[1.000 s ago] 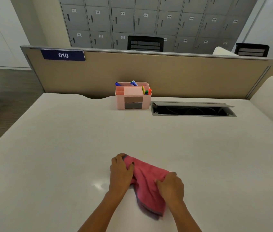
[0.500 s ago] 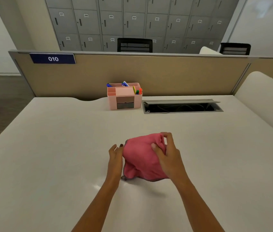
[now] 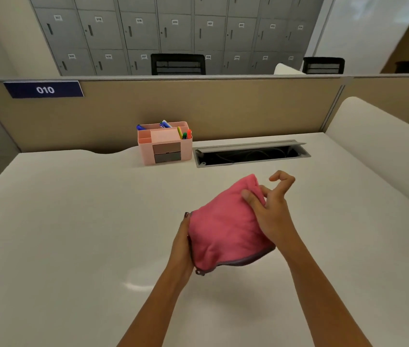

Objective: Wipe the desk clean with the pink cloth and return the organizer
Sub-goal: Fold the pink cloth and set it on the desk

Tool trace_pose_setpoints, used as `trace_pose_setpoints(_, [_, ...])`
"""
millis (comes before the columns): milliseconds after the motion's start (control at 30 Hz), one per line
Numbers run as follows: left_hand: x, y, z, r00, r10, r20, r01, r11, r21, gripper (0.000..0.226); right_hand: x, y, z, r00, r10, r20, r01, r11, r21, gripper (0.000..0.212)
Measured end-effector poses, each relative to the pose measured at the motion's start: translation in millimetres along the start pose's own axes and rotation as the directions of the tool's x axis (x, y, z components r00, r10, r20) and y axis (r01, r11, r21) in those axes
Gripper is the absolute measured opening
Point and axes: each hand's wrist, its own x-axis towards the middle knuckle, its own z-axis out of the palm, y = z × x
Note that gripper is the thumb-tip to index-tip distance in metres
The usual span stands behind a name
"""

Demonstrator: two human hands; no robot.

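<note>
Cloth [image 3: 226, 229] held above the table [image 3: 73, 221] by both hands.
The bunched cloth is lifted clear of the table, near its middle. Its left edge is gripped by the left hand [image 3: 182, 242], the fingers mostly hidden behind it. Its upper right part is pinched by the right hand [image 3: 271, 211], one finger curled free. The organizer [image 3: 164, 144] is seen at 11 o'clock from the cloth, against the partition [image 3: 248, 113], well apart.
</note>
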Motion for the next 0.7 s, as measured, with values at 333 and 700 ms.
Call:
trace_pose_setpoints(333, [32, -11, 50, 0.924, 0.276, 0.266, -0.373, 0.805, 0.460, 0.029, 15, 72, -101, 0.876, 0.364, 0.317, -0.449, 0.855, 0.260, 0.033])
trace_pose_setpoints(700, [102, -48, 146, 0.852, 0.103, 0.512, -0.490, 0.499, 0.715, 0.051, 68, 141, -181, 0.871, 0.490, 0.041, -0.491, 0.861, 0.134, 0.053])
